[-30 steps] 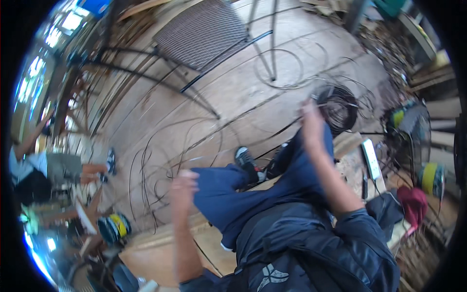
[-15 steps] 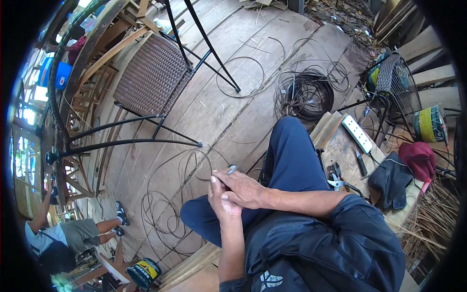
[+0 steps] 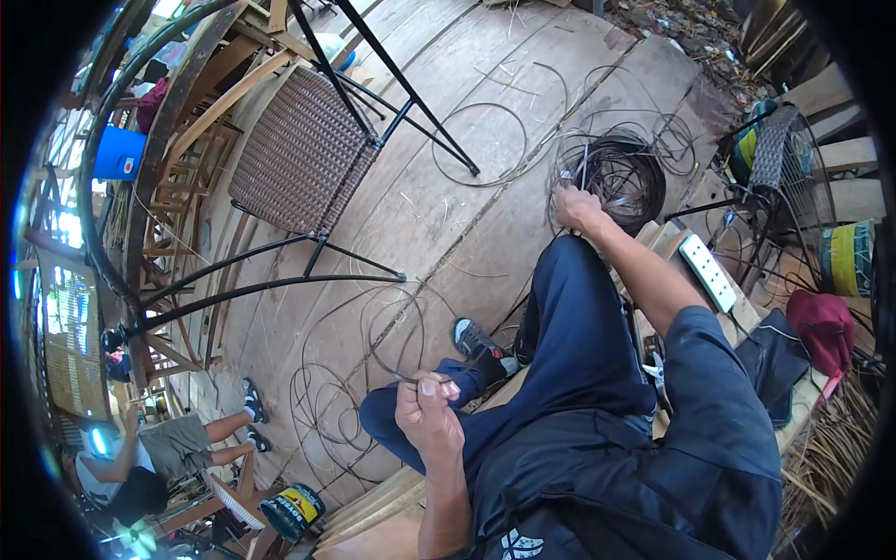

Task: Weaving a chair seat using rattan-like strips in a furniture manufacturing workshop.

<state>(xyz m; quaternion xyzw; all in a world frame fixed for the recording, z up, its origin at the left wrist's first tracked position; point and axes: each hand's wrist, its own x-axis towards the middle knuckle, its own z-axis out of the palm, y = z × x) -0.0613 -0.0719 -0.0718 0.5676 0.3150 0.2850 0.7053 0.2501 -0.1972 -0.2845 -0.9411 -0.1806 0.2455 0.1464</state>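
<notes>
My left hand [image 3: 431, 411] is closed above my bent knee, thumb pressed to the fingers around the end of a thin dark rattan-like strand [image 3: 382, 365]. From there the strand runs in loose loops over the plank floor. My right hand [image 3: 574, 207] is stretched out past my other knee at the near left edge of a coil of dark strands [image 3: 644, 187]. Its fingers are closed, and a slim grey tool [image 3: 585, 166] juts up from them; its kind is not clear.
A woven brown chair [image 3: 299, 154] with a black metal frame lies tipped at the left. On the wooden bench at right are a white power strip [image 3: 707, 273], pliers [image 3: 655, 371] and a maroon cap [image 3: 819, 329]. A fan stands beyond. Another person [image 3: 159, 462] is at lower left.
My right hand has left my left hand and swung far forward and right to the coil. The left hand stays near my knee, slightly lower. The view has shifted a little.
</notes>
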